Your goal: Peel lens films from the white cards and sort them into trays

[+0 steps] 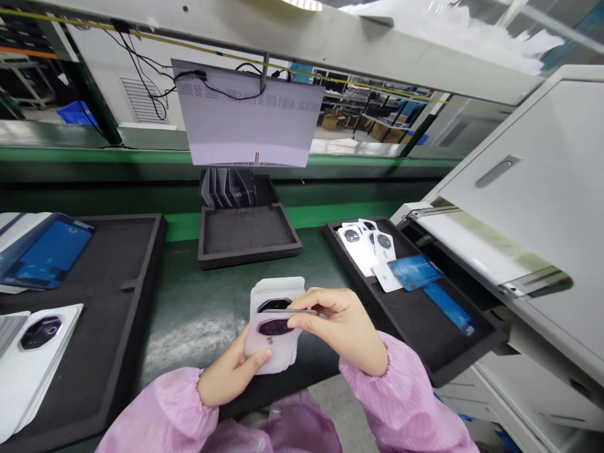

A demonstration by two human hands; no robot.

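Observation:
A small stack of white phone back covers (pixel 278 352), each with a dark camera area, is held above the bench close in front of me. My left hand (pixel 236 370) grips the stack from its lower left, with the thumb across the front cover. The thumb and fingers of my right hand (pixel 342 318) pinch the top edge of the front cover, which is tilted away from the covers behind it. Pink sleeves reach to both wrists. How many covers are in the stack, I cannot tell.
A black tray (pixel 141 302) at left holds white covers (pixel 42 365) and blue-filmed sheets (pixel 54 251). A tray (pixel 250 231) with dark upright panels (pixel 227 187) stands behind. At right, another tray (pixel 401 327) carries covers (pixel 358 251) and blue film pieces (pixel 415 272), beside a white machine (pixel 538 170).

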